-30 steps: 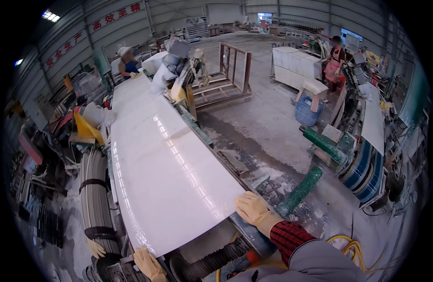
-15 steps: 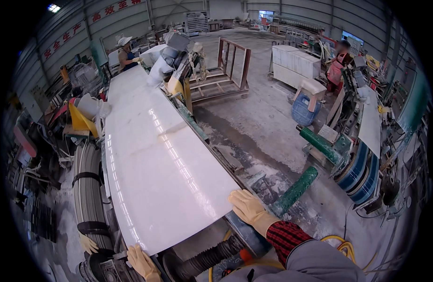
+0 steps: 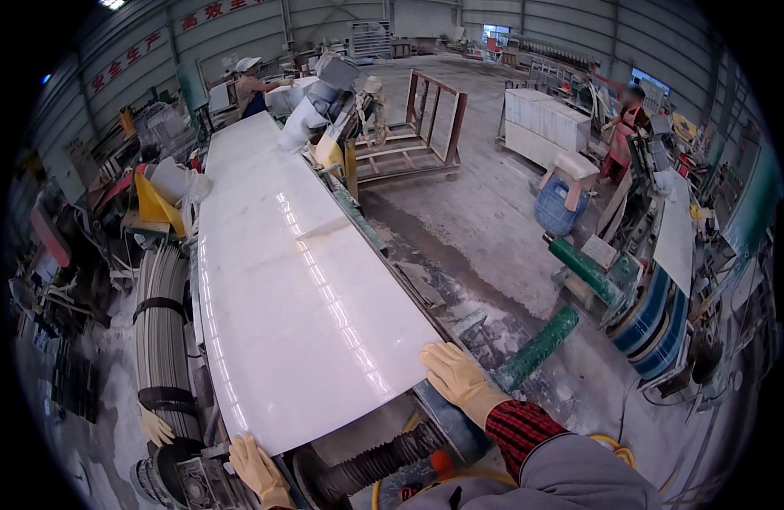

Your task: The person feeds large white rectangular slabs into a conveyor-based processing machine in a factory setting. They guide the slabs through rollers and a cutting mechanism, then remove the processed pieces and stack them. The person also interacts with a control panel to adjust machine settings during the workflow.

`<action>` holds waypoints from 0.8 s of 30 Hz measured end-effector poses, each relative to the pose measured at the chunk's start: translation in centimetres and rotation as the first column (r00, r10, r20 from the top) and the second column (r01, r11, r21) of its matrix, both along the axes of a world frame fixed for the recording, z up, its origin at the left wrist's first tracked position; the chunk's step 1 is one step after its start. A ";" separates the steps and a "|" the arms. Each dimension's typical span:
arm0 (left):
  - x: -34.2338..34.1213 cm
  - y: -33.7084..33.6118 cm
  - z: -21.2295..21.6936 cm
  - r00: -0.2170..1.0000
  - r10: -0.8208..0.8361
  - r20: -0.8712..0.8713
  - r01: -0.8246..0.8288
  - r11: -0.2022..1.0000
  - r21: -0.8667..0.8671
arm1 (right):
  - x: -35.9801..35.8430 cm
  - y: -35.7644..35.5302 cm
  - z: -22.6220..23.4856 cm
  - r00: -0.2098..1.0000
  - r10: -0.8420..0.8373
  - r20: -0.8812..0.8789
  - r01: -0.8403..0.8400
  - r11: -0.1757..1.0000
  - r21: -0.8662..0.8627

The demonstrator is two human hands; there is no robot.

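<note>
Plainly, in the head view, the one view there is, a long white polished stone slab [image 3: 281,280] lies flat on a roller table [image 3: 167,331], running from the upper left of the frame down to the lower centre, where its near end sits just ahead of the person. The right hand [image 3: 456,378], in a yellow work glove, lies spread and flat on the slab's near right corner; the left hand [image 3: 258,467], gloved the same, rests with fingers extended against the near left corner at the bottom of the frame. Neither hand pinches anything. The risk, as I judge it, lies in those corners: fingers over the edge could be caught between the stone and the grey rollers [image 3: 158,314] or the black ribbed hose [image 3: 371,463] just below. An uneven push could skew the slab toward the green roller [image 3: 536,348] at lower right, chipping an edge. A second person [image 3: 247,85] stands at the far end, upper left, and could be struck by a sudden shove. The dusty floor [image 3: 485,221] looks slippery underfoot.
</note>
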State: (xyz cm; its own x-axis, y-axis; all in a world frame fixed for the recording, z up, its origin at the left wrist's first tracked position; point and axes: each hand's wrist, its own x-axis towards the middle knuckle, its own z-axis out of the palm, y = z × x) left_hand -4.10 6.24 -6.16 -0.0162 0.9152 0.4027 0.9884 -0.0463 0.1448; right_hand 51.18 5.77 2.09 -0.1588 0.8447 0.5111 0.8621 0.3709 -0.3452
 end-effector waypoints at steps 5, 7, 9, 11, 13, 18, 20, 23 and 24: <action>-0.4 0.2 -1.2 1.000 -0.007 -0.012 0.007 1.000 0.014 | -0.1 -0.3 0.1 0.999 -0.028 0.032 0.028 1.000 0.008; -0.4 0.1 -1.0 1.000 -0.006 -0.013 0.006 1.000 0.019 | -0.2 -0.3 0.4 0.999 -0.024 0.023 0.023 1.000 0.016; -0.4 0.0 -1.3 1.000 -0.010 -0.015 0.010 0.999 0.049 | -0.2 -0.4 0.3 0.999 -0.024 0.023 0.023 1.000 0.013; -0.6 -0.3 -1.1 1.000 -0.027 -0.011 0.027 0.998 0.063 | -0.4 -0.4 0.2 0.999 -0.023 0.024 0.023 1.000 0.012; -0.1 -0.4 -0.5 0.999 -0.037 -0.001 0.037 0.998 0.047 | -0.2 -0.5 0.2 0.999 -0.034 0.034 0.033 0.999 0.010; 0.8 -0.7 1.4 1.000 -0.021 0.006 0.022 0.999 -0.029 | -0.2 -0.7 0.3 0.999 -0.033 0.028 0.033 0.999 -0.003; 0.6 -0.9 1.1 1.000 -0.010 0.011 0.011 0.999 -0.031 | -0.2 -0.8 0.5 0.999 -0.028 0.026 0.028 1.000 -0.012; 0.7 -1.0 1.2 1.000 0.012 0.023 -0.011 0.998 -0.061 | -0.2 -0.9 0.3 0.999 -0.023 0.032 0.024 0.999 -0.025; 0.8 -1.1 1.3 0.999 0.021 0.027 -0.019 0.997 -0.075 | -0.1 -1.0 0.2 0.999 -0.021 0.036 0.022 1.000 -0.018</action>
State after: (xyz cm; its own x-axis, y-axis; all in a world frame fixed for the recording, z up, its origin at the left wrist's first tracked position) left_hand -3.34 5.16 -4.82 -0.0450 0.9422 0.3320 0.9846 -0.0145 0.1744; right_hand 51.09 4.76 2.25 -0.1581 0.8574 0.4898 0.8816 0.3459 -0.3210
